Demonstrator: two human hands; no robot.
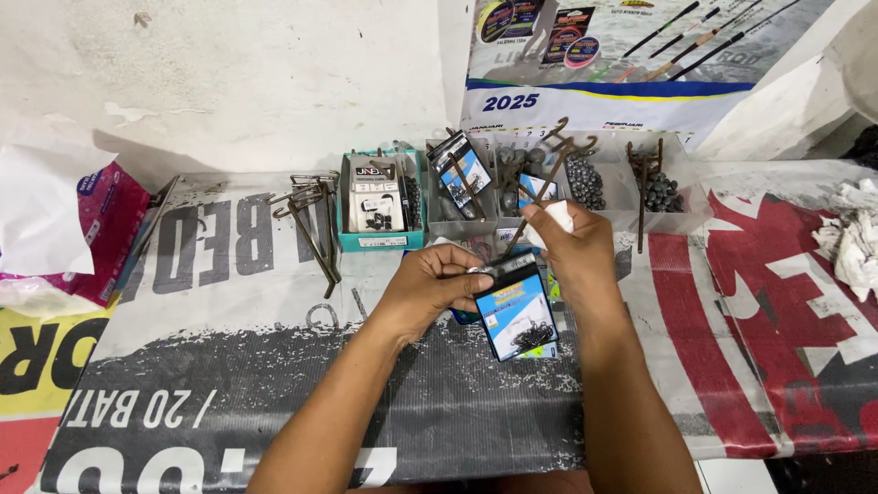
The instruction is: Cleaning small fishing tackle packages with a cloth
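Head view, 1 frame. Left hand [430,288] grips the top edge of a small blue-and-black carded packet of dark metal fishing hardware [517,316], fingers clenched on its header. The packet hangs in the air just above the printed banner-covered tabletop [274,366], near its middle. Right hand [572,247] is closed around a long rusty-brown wire display hook [540,187] and a scrap of white paper or cloth [553,218]; the hook's lower end meets the packet's top.

Risks, as judged:
- Packet may slip off the wire, since it is held by the header only
- The stack of similar packets seems to sit behind the front one; a loose pinch could let them fan out and drop
- The wire tip could snag the card hole and tear it

Containers:
- Teal open cardboard box [382,240] at the back: white and black carded packets standing upright
- Clear plastic divided tray [690,215] to its right: 1 compartment holds blue carded packets [462,169] on a hook, 2 hold piles of grey round lead weights [585,180], with more bent hooks leaning in them

Loose bundle of bent brown wire hooks [311,215] lies left of the teal box. Crumpled white paper [851,238] at far right, pink plastic bag [101,229] at far left
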